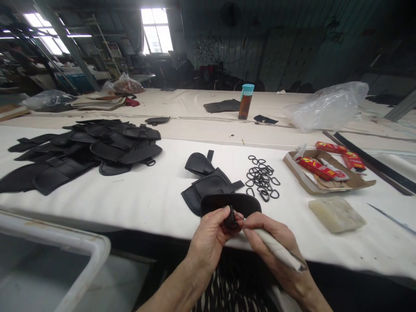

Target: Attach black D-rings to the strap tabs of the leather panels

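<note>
My left hand (208, 234) is closed on a black leather piece (230, 200), pinching its folded strap end between thumb and fingers. My right hand (281, 242) grips a thin-tipped tool, perhaps an awl, by its pale wrapped handle (276, 249). The tool's narrow metal tip meets the strap fold, though the fingers partly hide the contact. Just beyond my hands lie a few similar black leather pieces (211, 186) with strap tabs. Right of them, a heap of black metal D-rings (261, 175) is spread on the white table cover.
A big pile of black leather pieces (110, 145) covers the left. At right are a cardboard tray (292, 177) with red boxes, a yellowish block (337, 214) and a pointed blade-like strip (390, 216). Farther back stand a bottle (245, 104) and a plastic bag (328, 106).
</note>
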{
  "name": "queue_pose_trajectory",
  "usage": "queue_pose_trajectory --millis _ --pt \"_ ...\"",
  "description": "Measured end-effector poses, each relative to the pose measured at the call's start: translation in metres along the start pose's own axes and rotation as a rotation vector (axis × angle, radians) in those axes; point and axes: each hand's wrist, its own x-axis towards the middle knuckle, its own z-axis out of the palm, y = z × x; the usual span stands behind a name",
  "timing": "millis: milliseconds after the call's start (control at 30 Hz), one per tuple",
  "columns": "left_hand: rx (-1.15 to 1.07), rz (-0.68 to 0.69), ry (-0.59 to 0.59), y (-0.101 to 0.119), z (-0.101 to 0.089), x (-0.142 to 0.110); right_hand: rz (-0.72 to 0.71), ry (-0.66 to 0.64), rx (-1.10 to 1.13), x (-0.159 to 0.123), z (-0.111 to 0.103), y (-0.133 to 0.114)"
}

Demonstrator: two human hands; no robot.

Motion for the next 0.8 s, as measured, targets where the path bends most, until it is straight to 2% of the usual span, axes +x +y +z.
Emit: queue_pose_trajectory --millis 100,233,400,800 --pt "0.007 0.002 0.022 0.0 0.001 0.0 -0.052 -0.04 -0.065 -0.003 -0.006 -0.003" --pt "-0.011 -0.039 0.091 0.002 0.005 0.0 -0.019 0.04 -0.083 -0.013 -0.015 -0.007" --pt "-0.02 -0.041 0.143 0.003 0.01 -0.002 -0.047 0.11 -0.07 -0.026 -0.026 -0.01" --pt "-0.05 -0.039 0.153 0.004 0.009 -0.003 -0.003 0.255 0.041 -0.041 -0.037 -0.019"
